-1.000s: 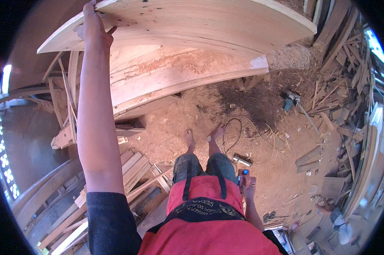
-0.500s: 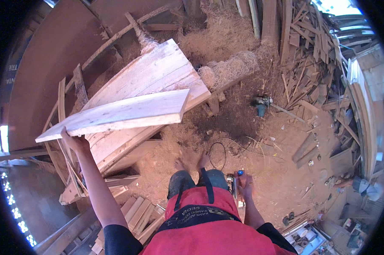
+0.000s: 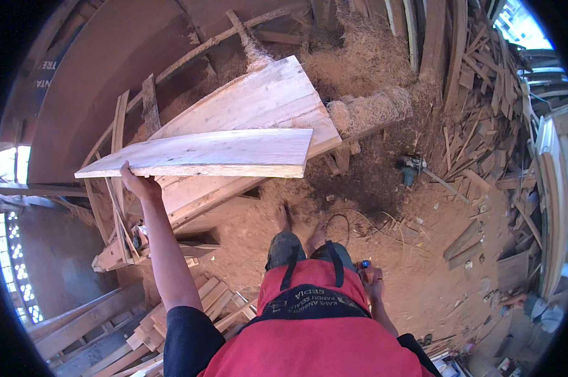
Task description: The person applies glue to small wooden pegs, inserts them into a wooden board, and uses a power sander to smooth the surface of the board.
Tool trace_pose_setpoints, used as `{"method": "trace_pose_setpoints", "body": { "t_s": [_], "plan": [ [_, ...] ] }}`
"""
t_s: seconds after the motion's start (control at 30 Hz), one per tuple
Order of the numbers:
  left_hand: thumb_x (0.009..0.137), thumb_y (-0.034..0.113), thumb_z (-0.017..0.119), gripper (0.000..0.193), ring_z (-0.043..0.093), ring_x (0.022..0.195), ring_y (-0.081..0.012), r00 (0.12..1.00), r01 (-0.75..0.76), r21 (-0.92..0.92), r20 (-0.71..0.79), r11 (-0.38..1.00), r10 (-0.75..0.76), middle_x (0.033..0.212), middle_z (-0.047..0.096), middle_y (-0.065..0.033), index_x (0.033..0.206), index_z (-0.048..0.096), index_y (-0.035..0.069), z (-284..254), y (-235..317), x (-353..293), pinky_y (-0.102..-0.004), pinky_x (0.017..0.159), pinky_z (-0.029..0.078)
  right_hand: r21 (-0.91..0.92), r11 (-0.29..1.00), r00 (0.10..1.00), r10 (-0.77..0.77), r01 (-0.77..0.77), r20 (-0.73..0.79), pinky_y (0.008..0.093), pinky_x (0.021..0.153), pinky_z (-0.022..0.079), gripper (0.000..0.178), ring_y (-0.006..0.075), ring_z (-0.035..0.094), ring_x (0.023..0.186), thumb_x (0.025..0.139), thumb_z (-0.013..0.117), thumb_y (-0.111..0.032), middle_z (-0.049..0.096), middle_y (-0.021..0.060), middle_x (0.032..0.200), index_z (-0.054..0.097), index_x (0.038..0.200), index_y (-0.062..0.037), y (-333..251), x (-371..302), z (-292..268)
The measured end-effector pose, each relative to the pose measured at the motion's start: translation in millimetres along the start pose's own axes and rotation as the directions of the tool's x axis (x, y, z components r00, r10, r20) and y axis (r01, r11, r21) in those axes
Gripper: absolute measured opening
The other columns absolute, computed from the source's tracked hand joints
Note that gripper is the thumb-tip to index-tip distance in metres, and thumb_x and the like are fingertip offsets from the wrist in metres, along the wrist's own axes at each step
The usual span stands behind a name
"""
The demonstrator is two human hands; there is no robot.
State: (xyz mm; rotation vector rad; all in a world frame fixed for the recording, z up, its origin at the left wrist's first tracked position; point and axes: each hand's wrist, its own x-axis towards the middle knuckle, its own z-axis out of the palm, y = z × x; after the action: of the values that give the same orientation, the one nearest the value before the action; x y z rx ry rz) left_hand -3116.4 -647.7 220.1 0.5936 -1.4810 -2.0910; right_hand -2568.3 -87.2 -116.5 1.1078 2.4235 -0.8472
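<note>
In the head view, the left hand [image 3: 139, 183] is clamping the near edge of a pale plank [image 3: 208, 152], toward its left end; the plank is stretching rightward over the wooden bench [image 3: 252, 94]. Well apart, nearer and right, the right hand [image 3: 373, 283] is curling beside a blue-topped object [image 3: 363, 264], its grip unclear.

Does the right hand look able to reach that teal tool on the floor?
Probably not: the right hand is beside the thigh, holding a blue-topped object, and the teal tool lies well beyond the feet.
</note>
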Motion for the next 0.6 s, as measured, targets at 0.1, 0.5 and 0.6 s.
{"method": "trace_pose_setpoints", "body": {
  "t_s": [0.1,0.5,0.6],
  "plan": [
    [0.091,0.038,0.054,0.054,0.058,0.114,-0.0265,0.999,-0.032,-0.046,-0.007,0.998,0.032,0.130,0.057,-0.0110,0.136,0.047,0.009,-16,-9,3,-0.0438,0.092,0.048,0.063,0.992,0.990,0.105,-0.111,0.090,0.0444,0.084,0.055,0.081,0.0375,0.067,0.106,0.073,0.077,-0.050,0.068,0.0214,0.116,0.055,0.138,-0.0073,-14,1,-25],
    [0.105,0.041,0.048,0.037,0.066,0.100,-0.0210,0.790,0.605,0.084,-0.186,0.792,-0.584,0.111,0.068,-0.0039,0.123,0.061,0.011,-121,-71,-136,-0.0399,0.084,0.055,0.343,0.938,0.987,0.002,0.053,-0.158,0.0399,0.072,0.054,0.056,0.0258,0.065,0.083,0.084,0.071,-0.024,0.066,0.0113,0.096,0.054,0.134,-0.0051,43,46,-21],
    [0.102,0.039,0.057,0.041,0.068,0.104,-0.0232,0.783,0.607,0.039,-0.197,0.794,-0.590,0.116,0.069,-0.0059,0.127,0.060,0.007,-226,-163,-141,-0.0397,0.087,0.058,0.673,0.736,0.987,0.149,-0.074,-0.054,0.0319,0.053,0.052,0.034,0.0133,0.060,0.060,0.090,0.066,-0.016,0.063,0.0023,0.075,0.060,0.120,-0.0027,-11,47,-55]
  ]
}}
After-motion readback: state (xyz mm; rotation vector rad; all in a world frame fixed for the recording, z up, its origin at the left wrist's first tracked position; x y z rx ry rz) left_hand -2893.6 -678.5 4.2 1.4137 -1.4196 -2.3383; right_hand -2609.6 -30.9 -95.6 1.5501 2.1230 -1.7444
